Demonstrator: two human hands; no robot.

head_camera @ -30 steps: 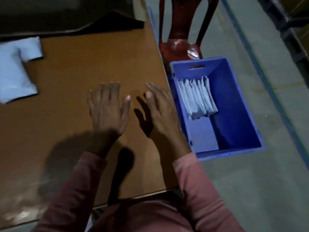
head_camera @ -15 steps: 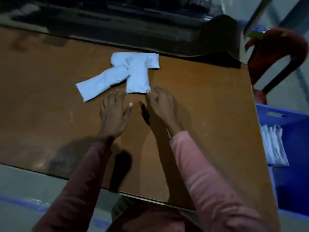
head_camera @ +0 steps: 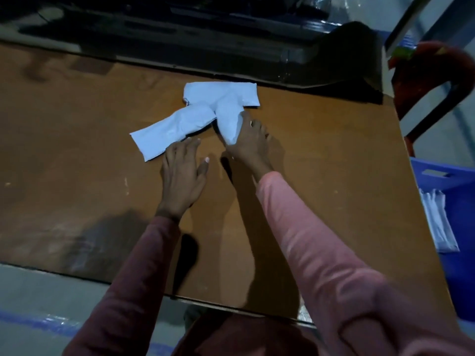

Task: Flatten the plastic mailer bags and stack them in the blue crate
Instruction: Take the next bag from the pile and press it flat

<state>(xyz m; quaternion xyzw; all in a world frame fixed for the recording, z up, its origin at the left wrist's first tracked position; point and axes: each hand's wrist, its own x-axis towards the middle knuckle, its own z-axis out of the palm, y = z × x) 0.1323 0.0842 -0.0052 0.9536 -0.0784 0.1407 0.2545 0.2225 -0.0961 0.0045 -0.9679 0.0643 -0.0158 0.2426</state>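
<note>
On the brown table (head_camera: 321, 155), the right hand (head_camera: 250, 142) had its grip pinching a white mailer bag (head_camera: 230, 119); the left hand (head_camera: 183, 173) lay spread flat beside another bag (head_camera: 167, 132).

Plenty of bare brown tabletop (head_camera: 77, 155) left of the left hand (head_camera: 183, 173) and right of the right hand (head_camera: 250, 142). Straight ahead of both, the white mailer bags (head_camera: 221, 109) block things, with a dark ledge (head_camera: 205, 47) right behind.
</note>
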